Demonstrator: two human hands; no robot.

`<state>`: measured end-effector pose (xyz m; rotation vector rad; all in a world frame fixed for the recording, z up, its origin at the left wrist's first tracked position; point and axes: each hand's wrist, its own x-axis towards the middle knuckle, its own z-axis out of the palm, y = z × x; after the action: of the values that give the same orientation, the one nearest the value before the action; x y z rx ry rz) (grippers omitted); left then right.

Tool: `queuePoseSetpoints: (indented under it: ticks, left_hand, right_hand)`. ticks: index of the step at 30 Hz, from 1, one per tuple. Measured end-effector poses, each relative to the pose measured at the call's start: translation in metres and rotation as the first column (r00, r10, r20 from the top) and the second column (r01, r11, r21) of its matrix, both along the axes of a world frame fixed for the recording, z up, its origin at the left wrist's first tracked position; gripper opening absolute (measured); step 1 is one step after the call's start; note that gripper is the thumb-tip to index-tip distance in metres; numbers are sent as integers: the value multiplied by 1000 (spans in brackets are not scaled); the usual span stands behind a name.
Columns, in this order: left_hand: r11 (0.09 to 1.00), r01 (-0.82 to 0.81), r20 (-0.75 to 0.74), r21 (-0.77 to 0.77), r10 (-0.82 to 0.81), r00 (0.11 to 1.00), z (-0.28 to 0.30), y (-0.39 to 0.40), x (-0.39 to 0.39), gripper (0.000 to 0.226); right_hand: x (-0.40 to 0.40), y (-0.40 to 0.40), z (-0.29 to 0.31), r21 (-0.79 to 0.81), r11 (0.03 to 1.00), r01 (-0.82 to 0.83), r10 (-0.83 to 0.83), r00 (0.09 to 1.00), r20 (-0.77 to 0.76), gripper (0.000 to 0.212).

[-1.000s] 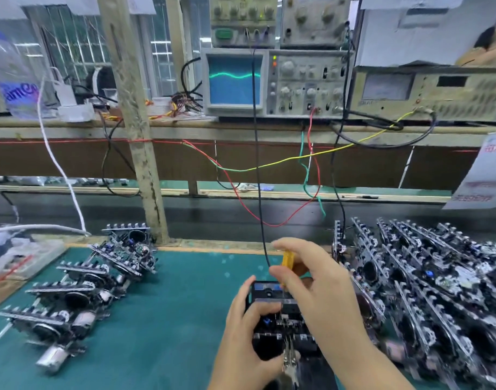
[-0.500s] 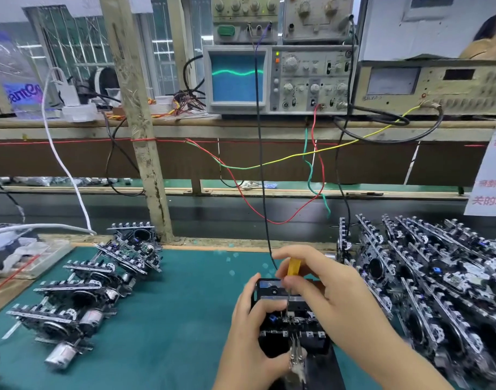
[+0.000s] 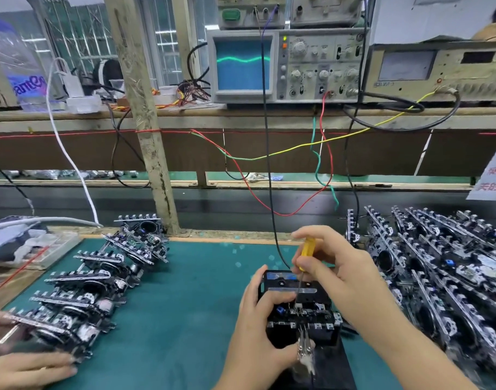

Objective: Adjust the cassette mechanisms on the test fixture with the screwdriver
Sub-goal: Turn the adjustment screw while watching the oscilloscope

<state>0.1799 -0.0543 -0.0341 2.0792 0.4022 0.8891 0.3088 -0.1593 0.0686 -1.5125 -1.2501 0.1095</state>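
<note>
A black test fixture [image 3: 322, 337] stands on the green mat, low and centre, with a cassette mechanism [image 3: 303, 309] seated in it. My left hand [image 3: 258, 327] grips the mechanism and fixture from the left, its fingers curled over the top edge. My right hand [image 3: 339, 271] pinches a yellow-handled screwdriver [image 3: 306, 254], held upright. Its thin shaft points down into the mechanism. A black cable [image 3: 269, 178] runs from the fixture up to the instruments.
Many cassette mechanisms [image 3: 443, 266] are stacked at the right, and a row of others [image 3: 100, 280] lies at the left. Another person's hands [image 3: 30, 367] reach in at the lower left. An oscilloscope [image 3: 286, 66] with a green trace sits on the shelf behind.
The view has come closer to the bench. My hands keep the same hold on the screwdriver and mechanism. Another person's hands have appeared at the lower left by the left row.
</note>
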Motion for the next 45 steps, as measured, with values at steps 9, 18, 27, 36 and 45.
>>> queuePoseSetpoints:
  ticks: [9,18,27,36,45]
  left_hand:
    - [1000,14,-40,-12,-14,999,3,2,1,67]
    - [1000,27,-40,-4,-28,999,-2,4,2,72]
    - [999,24,-45,21,-23,999,-4,6,2,72]
    - [999,27,-45,21,-26,999,-4,5,1,70]
    - [1000,19,-63,19,-18,998,-4,4,1,68]
  right_hand:
    - [-6,0,5,-60,970,235,-229,969,90,22]
    - [-8,-7,11,-19,998,54,-56,990,-128,20]
    - [-11,4,8,17,978,206,-207,975,85,19]
    - [-4,-4,15,-112,992,62,-71,995,-75,34]
    - [-17,6,8,-4,988,152,-152,988,42,19]
